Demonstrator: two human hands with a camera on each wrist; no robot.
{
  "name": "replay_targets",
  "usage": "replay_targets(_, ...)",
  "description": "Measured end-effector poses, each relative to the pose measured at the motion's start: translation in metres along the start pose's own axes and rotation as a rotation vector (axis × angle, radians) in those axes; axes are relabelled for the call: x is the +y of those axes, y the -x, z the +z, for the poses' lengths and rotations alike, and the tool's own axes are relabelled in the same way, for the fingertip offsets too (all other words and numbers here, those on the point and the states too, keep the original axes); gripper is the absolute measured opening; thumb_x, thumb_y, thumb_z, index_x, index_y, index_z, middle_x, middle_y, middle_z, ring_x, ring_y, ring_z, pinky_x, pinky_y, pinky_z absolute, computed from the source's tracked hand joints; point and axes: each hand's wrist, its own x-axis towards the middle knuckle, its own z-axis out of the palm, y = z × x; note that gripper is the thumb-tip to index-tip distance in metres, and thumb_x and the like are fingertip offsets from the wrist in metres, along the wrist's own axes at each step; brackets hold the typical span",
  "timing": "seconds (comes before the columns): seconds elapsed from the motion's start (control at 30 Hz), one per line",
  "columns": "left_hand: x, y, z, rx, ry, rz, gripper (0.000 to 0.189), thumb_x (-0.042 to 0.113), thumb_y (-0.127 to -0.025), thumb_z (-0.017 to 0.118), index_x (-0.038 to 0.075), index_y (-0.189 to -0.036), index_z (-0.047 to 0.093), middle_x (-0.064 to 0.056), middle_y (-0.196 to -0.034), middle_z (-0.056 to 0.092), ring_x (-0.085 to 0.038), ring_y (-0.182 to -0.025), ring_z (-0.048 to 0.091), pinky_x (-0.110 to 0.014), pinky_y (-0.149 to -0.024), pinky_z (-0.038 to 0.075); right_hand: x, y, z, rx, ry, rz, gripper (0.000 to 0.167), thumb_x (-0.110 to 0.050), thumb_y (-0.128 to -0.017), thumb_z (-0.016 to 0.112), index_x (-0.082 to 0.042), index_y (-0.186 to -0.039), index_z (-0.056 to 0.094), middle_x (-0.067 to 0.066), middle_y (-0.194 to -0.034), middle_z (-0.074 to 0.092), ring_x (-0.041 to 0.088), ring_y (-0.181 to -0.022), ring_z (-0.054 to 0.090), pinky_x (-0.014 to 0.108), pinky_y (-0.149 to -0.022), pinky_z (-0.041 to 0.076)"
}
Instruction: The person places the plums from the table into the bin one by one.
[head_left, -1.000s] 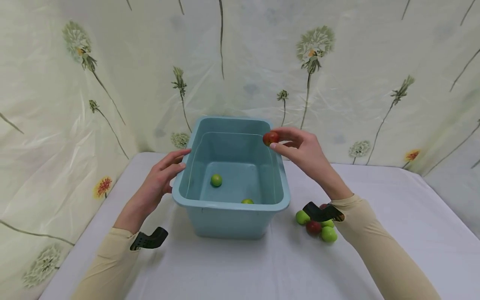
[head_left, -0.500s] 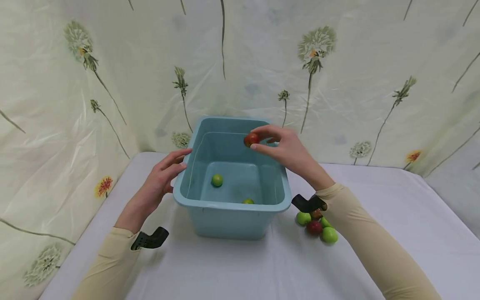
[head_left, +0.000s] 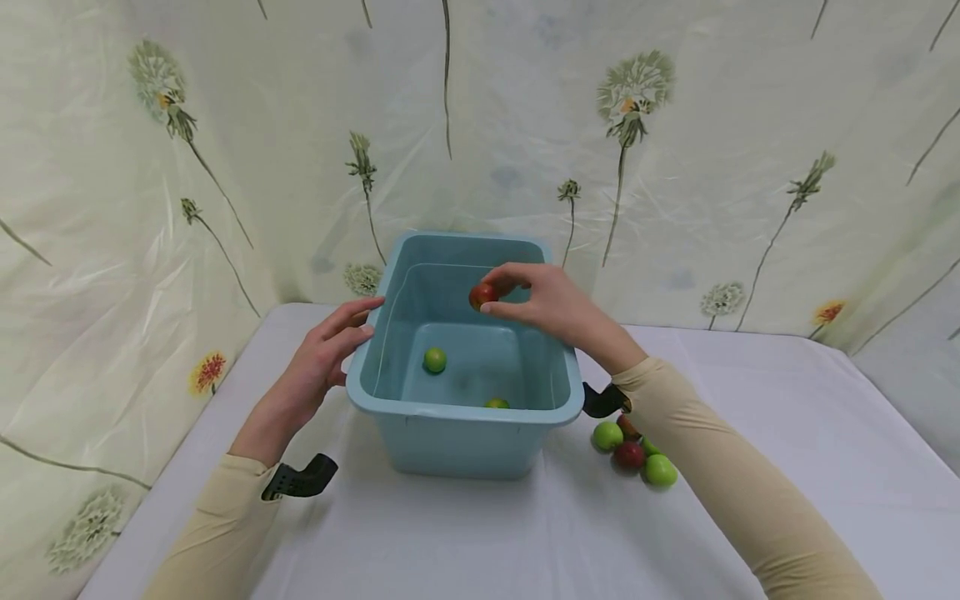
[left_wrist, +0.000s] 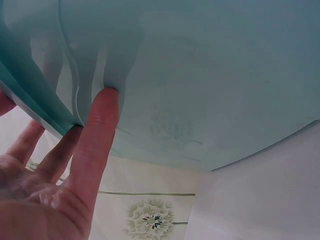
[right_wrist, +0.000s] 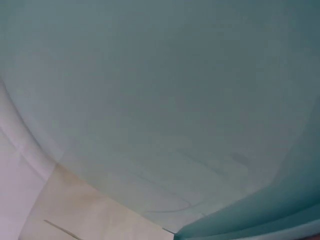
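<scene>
Over the inside of a light-blue plastic tub point(head_left: 465, 446), my right hand point(head_left: 551, 302) pinches a small red apple point(head_left: 482, 296) between thumb and fingertips. My left hand point(head_left: 315, 358) is at the tub's left rim, its fingers nearly straight. In the left wrist view, a fingertip point(left_wrist: 106, 97) touches the tub's outer wall below the rim. Two small green apples lie on the tub floor: one green apple point(head_left: 435, 360) towards the left, and another green apple point(head_left: 497, 403) partly hidden by the front rim. The right wrist view shows the tub's outer wall point(right_wrist: 165, 100), without the apple.
On the white tablecloth point(head_left: 480, 542), right of the tub, lies a cluster of several small apples, including a dark red apple point(head_left: 628, 456) and a green apple point(head_left: 661, 471). My right forearm partly covers the cluster. A flower-printed curtain point(head_left: 510, 108) hangs behind the table.
My right hand has carried the red apple left from above the tub's right rim to over its inside, lowering slightly. My left hand has stayed at the left rim.
</scene>
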Motion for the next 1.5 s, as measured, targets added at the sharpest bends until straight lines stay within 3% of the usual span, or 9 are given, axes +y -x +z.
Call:
replay_targets(0.4,0.002,0.0,0.002,-0.001,0.007,0.01,0.048,0.034,-0.101,0.051,0.022,-0.147,0.045,-0.005,-0.145,0.042,-0.032,-0.124,0.049,-0.048,-0.077,0.053,-0.002,0.001,0.001,-0.114,0.135,0.039,0.029,-0.037,-0.089,0.073,-0.021,-0.113,0.069,-0.006,-0.101,0.066,0.014,-0.096,0.059,0.038,-0.08,0.048)
replay_targets(0.73,0.003,0.001,0.001,-0.004,0.014,0.013,0.049,0.034,-0.101,0.051,0.022,-0.147,0.045,-0.005,-0.143,0.044,-0.031,-0.119,0.053,-0.044,-0.076,0.054,-0.002,0.0,0.0,-0.095,0.113,0.065,0.039,-0.036,-0.089,0.073,-0.018,-0.122,0.066,-0.003,-0.117,0.065,0.017,-0.11,0.057,0.039,-0.091,0.046)
replay_targets(1.17,0.0,0.001,0.0,0.0,0.005,0.005,0.048,0.034,-0.101,0.051,0.023,-0.147,0.045,-0.005,-0.144,0.043,-0.03,-0.12,0.052,-0.043,-0.074,0.055,0.001,0.017,-0.001,0.038,0.034,0.036,0.041,-0.04,-0.092,0.069,-0.02,-0.126,0.065,-0.005,-0.122,0.063,0.014,-0.114,0.055,0.043,-0.099,0.041)
replay_targets(1.5,0.0,0.001,0.001,-0.004,0.014,0.004,0.047,0.034,-0.101,0.051,0.022,-0.146,0.046,-0.004,-0.146,0.041,-0.029,-0.123,0.051,-0.041,-0.075,0.055,0.0,0.045,-0.007,0.221,-0.011,0.092,0.044,-0.046,-0.089,0.071,-0.022,-0.126,0.065,-0.004,-0.127,0.061,0.021,-0.122,0.052,0.048,-0.099,0.041)
